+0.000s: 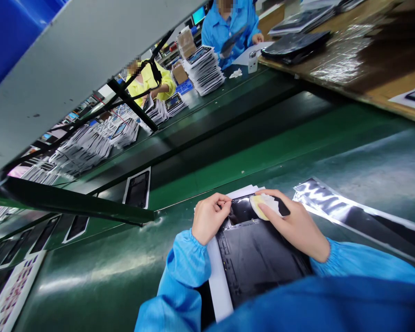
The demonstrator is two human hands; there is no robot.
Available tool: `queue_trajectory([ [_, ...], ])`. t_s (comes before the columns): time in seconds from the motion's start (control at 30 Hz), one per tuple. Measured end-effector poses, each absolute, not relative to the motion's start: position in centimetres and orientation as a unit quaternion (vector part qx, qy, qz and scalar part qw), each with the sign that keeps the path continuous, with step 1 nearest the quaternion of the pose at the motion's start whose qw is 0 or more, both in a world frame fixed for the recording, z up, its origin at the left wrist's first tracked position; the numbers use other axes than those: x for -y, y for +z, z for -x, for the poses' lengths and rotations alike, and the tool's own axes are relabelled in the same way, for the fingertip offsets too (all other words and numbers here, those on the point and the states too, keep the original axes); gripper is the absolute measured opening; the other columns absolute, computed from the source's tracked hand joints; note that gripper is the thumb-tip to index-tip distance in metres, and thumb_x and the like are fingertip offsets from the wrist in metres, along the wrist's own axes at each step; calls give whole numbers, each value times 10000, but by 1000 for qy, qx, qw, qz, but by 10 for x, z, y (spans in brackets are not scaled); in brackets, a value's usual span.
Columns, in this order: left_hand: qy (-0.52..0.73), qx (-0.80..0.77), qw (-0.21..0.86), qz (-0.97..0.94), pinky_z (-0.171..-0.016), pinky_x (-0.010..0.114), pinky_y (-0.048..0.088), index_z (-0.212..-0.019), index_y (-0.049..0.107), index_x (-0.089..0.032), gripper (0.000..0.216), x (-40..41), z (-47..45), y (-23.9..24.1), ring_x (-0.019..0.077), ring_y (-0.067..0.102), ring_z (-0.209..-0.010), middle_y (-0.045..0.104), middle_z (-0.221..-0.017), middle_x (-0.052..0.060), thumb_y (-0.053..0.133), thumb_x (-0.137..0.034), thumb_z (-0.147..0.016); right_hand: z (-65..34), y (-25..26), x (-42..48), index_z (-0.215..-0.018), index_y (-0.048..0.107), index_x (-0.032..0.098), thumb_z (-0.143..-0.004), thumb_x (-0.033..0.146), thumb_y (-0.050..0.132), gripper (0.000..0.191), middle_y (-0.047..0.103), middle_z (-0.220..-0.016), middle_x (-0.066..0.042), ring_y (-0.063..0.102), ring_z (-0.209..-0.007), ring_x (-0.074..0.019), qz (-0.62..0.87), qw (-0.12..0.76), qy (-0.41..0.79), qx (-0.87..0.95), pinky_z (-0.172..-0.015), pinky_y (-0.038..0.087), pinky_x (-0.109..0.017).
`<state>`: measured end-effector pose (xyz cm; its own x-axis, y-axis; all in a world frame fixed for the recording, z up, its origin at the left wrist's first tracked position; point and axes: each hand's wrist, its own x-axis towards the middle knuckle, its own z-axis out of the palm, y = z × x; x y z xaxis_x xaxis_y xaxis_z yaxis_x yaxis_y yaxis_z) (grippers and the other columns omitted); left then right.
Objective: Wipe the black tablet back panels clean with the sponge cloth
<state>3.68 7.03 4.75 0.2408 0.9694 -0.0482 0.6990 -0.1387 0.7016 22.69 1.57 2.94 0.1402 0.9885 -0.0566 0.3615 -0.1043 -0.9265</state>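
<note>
A black tablet-like panel [259,253] lies on white paper [218,281] at the bench edge, close to my body. Across its far end runs a glossy black strip [242,210]. My left hand [207,216] is closed in a pinch at the strip's left end; whatever is between the fingertips is too small to make out. With thumb and fingers my right hand [293,226] grips a pale yellow pad with crumpled white wiping cloth [267,205], pressed on or just above the strip. My blue sleeve covers the panel's near end.
Strips of shiny film [352,212] lie to the right. Beyond the bench a green conveyor [207,180] carries panels on paper [137,188]. Paper stacks [204,71] and two people stand across it. A dark metal post [72,200] slants in at left; a wooden board [349,60] juts in upper right.
</note>
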Motion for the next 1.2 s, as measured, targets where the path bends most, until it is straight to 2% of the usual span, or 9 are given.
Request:
queue_trajectory([
  [0.17, 212, -578, 308, -725, -526, 169, 378, -794, 703, -199, 144, -70, -37, 47, 57, 501, -507, 627, -619, -56, 569, -251, -778, -226, 30, -16, -1050, 594, 223, -829, 481, 495, 354, 729, -991, -54, 435, -377, -75, 636, 414, 381, 529, -438, 390, -262],
  [0.5, 212, -578, 300, -729, -537, 168, 379, -787, 702, -200, 142, -70, -37, 48, 51, 495, -502, 622, -614, -62, 565, -236, -779, -226, 29, -17, -1049, 595, 229, -827, 498, 493, 364, 729, -966, -45, 368, -341, -59, 635, 410, 383, 531, -406, 353, -260],
  [0.77, 208, -579, 299, -730, -535, 169, 380, -791, 703, -202, 143, -70, -37, 48, 54, 497, -504, 631, -628, -58, 566, -238, -777, -226, 29, -16, -1052, 590, 232, -835, 487, 485, 351, 732, -897, -25, 394, -351, -73, 633, 407, 381, 537, -440, 399, -262],
  [1.13, 207, -580, 297, -730, -538, 171, 380, -789, 703, -214, 140, -69, -37, 48, 59, 509, -518, 635, -624, -61, 565, -232, -776, -226, 28, -17, -1039, 584, 238, -842, 456, 483, 311, 732, -913, -26, 335, -312, -63, 631, 406, 361, 554, -421, 376, -269],
  [1.2, 208, -579, 296, -730, -539, 174, 383, -787, 703, -213, 139, -70, -37, 48, 61, 512, -519, 637, -624, -59, 566, -234, -776, -226, 28, -17, -1040, 583, 243, -847, 456, 476, 307, 731, -881, -19, 365, -320, -76, 629, 404, 360, 558, -430, 387, -272],
])
